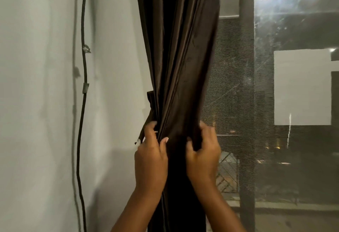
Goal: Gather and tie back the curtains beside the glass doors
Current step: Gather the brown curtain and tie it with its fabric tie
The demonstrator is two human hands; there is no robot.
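Observation:
A dark brown curtain hangs bunched into folds in the middle of the view, between the wall and the glass door. My left hand clutches the curtain's left edge, fingers curled into the folds. My right hand grips the right side of the bundle at the same height. A narrow strip of the same brown fabric, the tie-back, hangs from the wall side just above my left hand; its lower end reaches my left fingers. Whether the fingers hold it I cannot tell.
A white wall fills the left, with a black cable running down it, clipped in places. To the right stand a dark door frame post, a mesh screen and the glass door with reflections of a ceiling light.

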